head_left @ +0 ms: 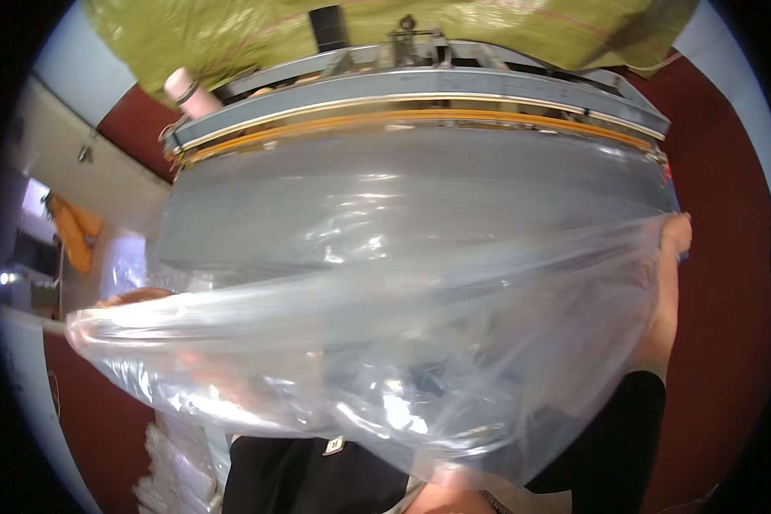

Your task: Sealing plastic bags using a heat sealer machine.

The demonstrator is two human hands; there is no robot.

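A large clear plastic sheet point(488, 343), perhaps a bag, is stretched between my two hands across the front of a grey work surface point(403, 163). My right hand point(677, 234) is closed on its edge at the far right, beside the surface's right side. At the left, my left hand point(137, 296) grips the sheet's other end; folds of plastic partly cover the fingers. From that end the upper edge runs taut up to the right hand. Below it, the film hangs loose and creased in front of my body, with glare on it.
Behind the work surface stands a long metal frame point(420, 86) with an orange strip point(420, 115), resembling a heat sealer. A pink bottle point(192, 94) stands at its left end. Yellow-green woven sheeting point(522, 30) lies behind. Crumpled clear plastic point(176, 467) sits at the lower left, above dark red flooring point(728, 343).
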